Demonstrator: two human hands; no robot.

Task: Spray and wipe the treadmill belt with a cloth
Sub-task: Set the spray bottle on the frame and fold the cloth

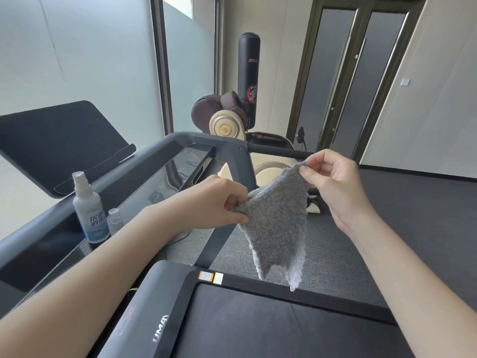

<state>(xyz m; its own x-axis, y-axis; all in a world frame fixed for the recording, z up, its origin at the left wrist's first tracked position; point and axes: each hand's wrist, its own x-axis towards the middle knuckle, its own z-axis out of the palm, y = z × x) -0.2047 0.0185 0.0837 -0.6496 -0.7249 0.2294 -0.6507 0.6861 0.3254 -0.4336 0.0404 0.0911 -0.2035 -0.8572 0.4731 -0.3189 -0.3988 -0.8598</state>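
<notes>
I hold the grey cloth [278, 223] up in the air above the treadmill belt [258, 326], spread between both hands. My left hand [222, 200] pinches one bunched corner, thumb and curled fingers closed on the pile. My right hand [333, 182] pinches the opposite corner, higher above the belt, between thumb and forefinger, with the other fingers loosely curled. The cloth hangs slack from these two corners, and its lower points dangle over the black rail along the belt's far edge; I cannot tell whether they touch it. The belt is dark and lies below my forearms. At its left end sits a grey cover [154, 319] with white letters, and two small stickers lie by the belt's far left corner. Up and to the left of the belt, on the glossy console panel [46, 254], the white spray bottle [89, 210] stands upright with its nozzle bare, well apart from both hands. A small clear cap [115, 217] stands just beside it, on the side nearer the belt. Beyond the belt, past the dark handrail [278, 151], a black punching bag [248, 73] stands upright with a brown and cream massage chair [219, 117] in front of it, and dark double doors [366, 81] stand further right
</notes>
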